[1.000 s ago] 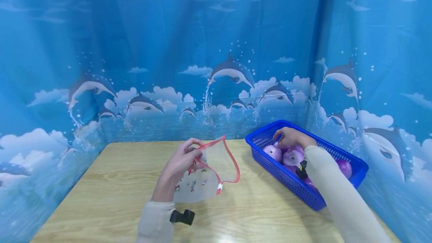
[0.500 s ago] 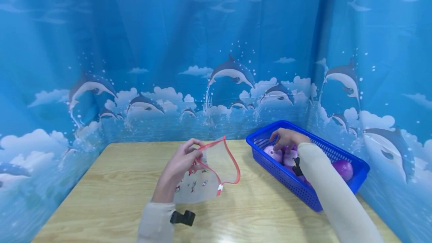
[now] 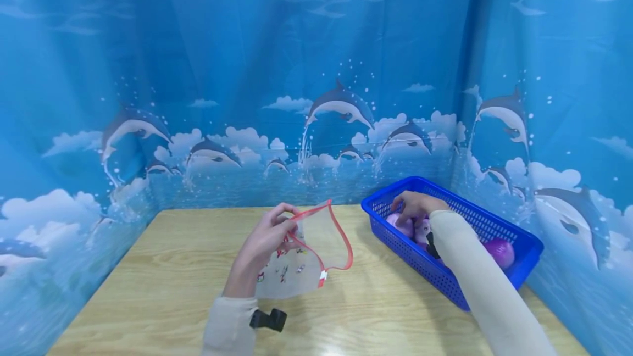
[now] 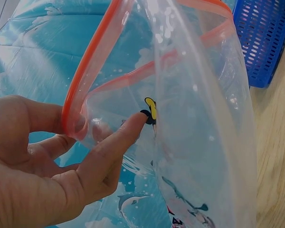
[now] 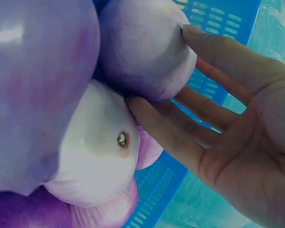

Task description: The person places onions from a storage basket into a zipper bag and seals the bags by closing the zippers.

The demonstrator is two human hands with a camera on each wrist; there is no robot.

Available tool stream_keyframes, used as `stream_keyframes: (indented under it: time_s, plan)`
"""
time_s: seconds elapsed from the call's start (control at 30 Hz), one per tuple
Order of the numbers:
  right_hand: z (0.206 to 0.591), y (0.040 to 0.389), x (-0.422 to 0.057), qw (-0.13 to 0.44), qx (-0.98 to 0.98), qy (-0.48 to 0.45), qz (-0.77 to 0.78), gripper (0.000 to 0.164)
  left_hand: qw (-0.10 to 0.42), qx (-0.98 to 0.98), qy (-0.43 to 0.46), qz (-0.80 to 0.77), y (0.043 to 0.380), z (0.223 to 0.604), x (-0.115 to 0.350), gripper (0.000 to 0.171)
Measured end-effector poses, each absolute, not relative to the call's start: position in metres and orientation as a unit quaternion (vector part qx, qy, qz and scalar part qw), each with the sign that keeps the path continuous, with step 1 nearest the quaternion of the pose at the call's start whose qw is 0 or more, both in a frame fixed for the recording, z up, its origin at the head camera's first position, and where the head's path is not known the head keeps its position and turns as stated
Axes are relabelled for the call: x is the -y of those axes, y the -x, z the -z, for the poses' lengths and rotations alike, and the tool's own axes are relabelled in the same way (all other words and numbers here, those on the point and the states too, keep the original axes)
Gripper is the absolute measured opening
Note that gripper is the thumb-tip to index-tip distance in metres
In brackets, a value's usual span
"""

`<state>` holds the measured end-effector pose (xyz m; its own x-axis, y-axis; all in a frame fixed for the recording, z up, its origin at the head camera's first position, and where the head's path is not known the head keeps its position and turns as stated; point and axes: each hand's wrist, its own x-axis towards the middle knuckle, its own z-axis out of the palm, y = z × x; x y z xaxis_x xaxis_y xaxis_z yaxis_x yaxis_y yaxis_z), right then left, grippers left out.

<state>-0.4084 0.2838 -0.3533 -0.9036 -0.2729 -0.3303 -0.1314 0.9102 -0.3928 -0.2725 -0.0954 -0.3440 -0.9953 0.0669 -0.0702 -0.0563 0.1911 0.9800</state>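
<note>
My left hand (image 3: 262,242) holds a clear plastic zip bag (image 3: 283,282) with a red-edged mouth, its thumb and fingers at the rim. The bag's mouth gapes toward the right, with a white slider at its lower corner and small coloured prints on its side. In the left wrist view, one finger reaches along the film of the bag (image 4: 204,104). Inside the blue basket, my right hand (image 3: 419,205) grips a pale purple onion (image 5: 145,52), thumb on one side and fingers on the other. Another peeled onion (image 5: 97,147) lies right beside it.
The blue perforated basket (image 3: 420,269) stands slantwise at the right of the wooden table (image 3: 173,279). A darker purple onion (image 3: 499,251) lies toward its near end. Dolphin-printed curtains (image 3: 316,70) hang behind the table and along its sides.
My right hand has shifted left within the basket, from above the middle onions onto the leftmost one. The left hand and the bag have stayed in place.
</note>
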Motion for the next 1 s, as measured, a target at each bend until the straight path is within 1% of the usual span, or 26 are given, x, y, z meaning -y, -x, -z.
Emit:
stream_keyframes:
  time_s: [0.23,0.53,0.9,1.0]
  plan:
    - [0.3549,0.4057,-0.2811,0.208,-0.954,0.074,0.203,0.052,0.047,-0.771,-0.012,-0.635,0.2704,0.3442,0.0960,0.017]
    - [0.3572,0.4013,-0.2759,0.214,-0.950,0.088,0.211,0.048,0.047,-0.769,-0.011,-0.638,0.2697,0.3443,0.0965,0.018]
    - [0.3563,0.4016,-0.2798,0.206,-0.952,0.098,0.206,0.051,0.049,-0.766,-0.018,-0.641,0.2695,0.3439,0.0975,0.017]
    - [0.3539,0.4023,-0.2827,0.202,-0.951,0.115,0.206,0.051,0.048,-0.765,-0.019,-0.642,0.2692,0.3442,0.0976,0.018]
